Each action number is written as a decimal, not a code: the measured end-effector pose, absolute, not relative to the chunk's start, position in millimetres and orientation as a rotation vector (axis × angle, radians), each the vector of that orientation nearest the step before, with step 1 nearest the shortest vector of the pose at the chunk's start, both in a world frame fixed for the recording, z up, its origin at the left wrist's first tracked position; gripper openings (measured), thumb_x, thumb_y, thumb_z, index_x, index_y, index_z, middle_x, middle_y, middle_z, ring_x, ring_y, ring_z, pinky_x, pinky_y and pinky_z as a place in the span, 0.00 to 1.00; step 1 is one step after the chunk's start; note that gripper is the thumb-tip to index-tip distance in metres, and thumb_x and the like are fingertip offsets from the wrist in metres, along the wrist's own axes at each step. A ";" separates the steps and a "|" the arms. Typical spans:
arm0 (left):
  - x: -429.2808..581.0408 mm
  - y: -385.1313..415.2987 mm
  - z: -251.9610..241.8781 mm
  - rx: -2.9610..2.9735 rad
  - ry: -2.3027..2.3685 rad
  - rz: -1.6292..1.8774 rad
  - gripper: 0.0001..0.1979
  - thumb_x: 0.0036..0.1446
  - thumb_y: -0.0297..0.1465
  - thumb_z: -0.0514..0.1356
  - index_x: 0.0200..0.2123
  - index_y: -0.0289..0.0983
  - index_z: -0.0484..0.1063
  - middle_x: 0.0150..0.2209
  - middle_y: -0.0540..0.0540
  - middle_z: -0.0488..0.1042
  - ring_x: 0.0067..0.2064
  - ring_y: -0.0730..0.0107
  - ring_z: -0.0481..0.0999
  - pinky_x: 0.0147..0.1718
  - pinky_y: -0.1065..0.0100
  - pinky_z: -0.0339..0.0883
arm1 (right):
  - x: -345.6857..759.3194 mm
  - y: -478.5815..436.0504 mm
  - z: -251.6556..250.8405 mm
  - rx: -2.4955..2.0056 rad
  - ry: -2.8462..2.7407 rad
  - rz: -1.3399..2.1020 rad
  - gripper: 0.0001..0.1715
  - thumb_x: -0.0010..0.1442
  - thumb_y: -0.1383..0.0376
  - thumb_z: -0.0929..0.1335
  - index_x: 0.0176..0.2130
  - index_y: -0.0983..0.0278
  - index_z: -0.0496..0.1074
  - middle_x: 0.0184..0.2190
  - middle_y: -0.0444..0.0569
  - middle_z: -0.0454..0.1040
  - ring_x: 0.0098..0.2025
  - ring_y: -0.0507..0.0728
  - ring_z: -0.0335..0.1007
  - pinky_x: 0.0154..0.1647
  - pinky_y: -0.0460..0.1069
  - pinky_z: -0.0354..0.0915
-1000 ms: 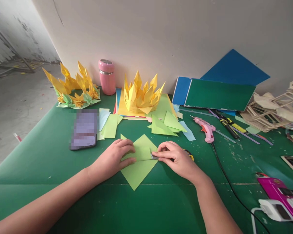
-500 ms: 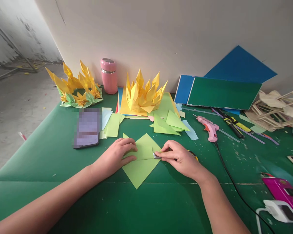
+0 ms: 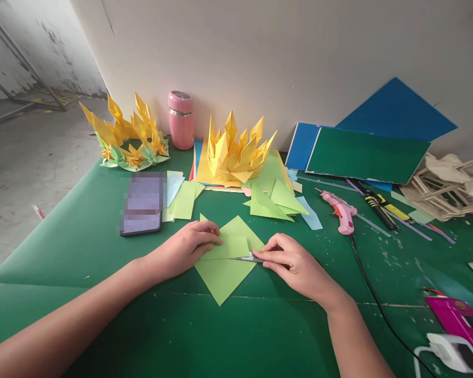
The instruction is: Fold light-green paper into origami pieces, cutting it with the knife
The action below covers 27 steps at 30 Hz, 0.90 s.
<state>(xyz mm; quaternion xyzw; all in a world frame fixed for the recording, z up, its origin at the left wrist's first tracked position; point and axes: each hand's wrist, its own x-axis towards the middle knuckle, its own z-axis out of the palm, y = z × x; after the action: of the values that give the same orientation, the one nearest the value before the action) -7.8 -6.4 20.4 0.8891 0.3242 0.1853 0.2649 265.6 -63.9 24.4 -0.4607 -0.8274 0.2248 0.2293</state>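
Observation:
A light green paper square (image 3: pixel 224 273) lies like a diamond on the green table cover (image 3: pixel 102 247), with a crease across its middle. My left hand (image 3: pixel 187 247) rests on the paper's left part, fingers bent and pressing it down at the crease. My right hand (image 3: pixel 295 265) is closed in a pinch on a small knife (image 3: pixel 247 258), whose thin silver blade lies along the crease under the slightly lifted upper half. The knife's handle is hidden in the hand.
Behind the paper are folded green pieces (image 3: pixel 278 202), a yellow paper crown (image 3: pixel 236 152), a yellow-green paper flower (image 3: pixel 128 142), a pink flask (image 3: pixel 181 119) and a phone (image 3: pixel 142 205). At right lie a pink glue gun (image 3: pixel 341 210) with its black cord (image 3: pixel 372 294), screwdrivers (image 3: pixel 374 202), blue and green boards (image 3: pixel 362 152), a wooden frame model (image 3: pixel 445 189) and a magenta device (image 3: pixel 457 315).
The blade has slid left along the crease, further into the paper, and my right hand followed. The upper half has lifted slightly. My left hand stays put.

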 end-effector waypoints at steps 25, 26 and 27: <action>-8.0 -4.8 22.0 2.383 0.840 0.531 0.13 0.62 0.24 0.50 0.40 0.37 0.75 0.45 0.42 0.73 0.46 0.66 0.75 0.48 0.66 0.69 | 237.8 -66.7 29.5 -1.196 -2.420 0.560 0.16 0.66 0.69 0.61 0.47 0.60 0.75 0.32 0.51 0.69 0.36 0.58 0.63 0.33 0.52 0.68; -7.9 -4.8 22.0 2.380 0.840 0.529 0.13 0.62 0.24 0.50 0.40 0.37 0.75 0.45 0.42 0.73 0.45 0.66 0.75 0.48 0.66 0.69 | 238.1 -67.1 29.8 -1.193 -2.420 0.568 0.16 0.66 0.69 0.61 0.47 0.60 0.75 0.32 0.51 0.69 0.36 0.58 0.63 0.32 0.52 0.68; -7.9 -4.8 22.1 2.377 0.841 0.527 0.13 0.61 0.24 0.50 0.40 0.37 0.75 0.45 0.42 0.73 0.45 0.66 0.75 0.48 0.66 0.69 | 238.4 -67.5 30.2 -1.193 -2.420 0.573 0.16 0.66 0.69 0.61 0.47 0.60 0.75 0.32 0.51 0.68 0.36 0.58 0.63 0.32 0.52 0.68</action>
<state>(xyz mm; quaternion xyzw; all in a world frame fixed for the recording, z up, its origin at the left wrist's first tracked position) -7.9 -4.8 22.1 0.8862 0.3135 0.1964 0.2790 238.4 -67.5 30.2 -0.4246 -0.8613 0.2039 0.1907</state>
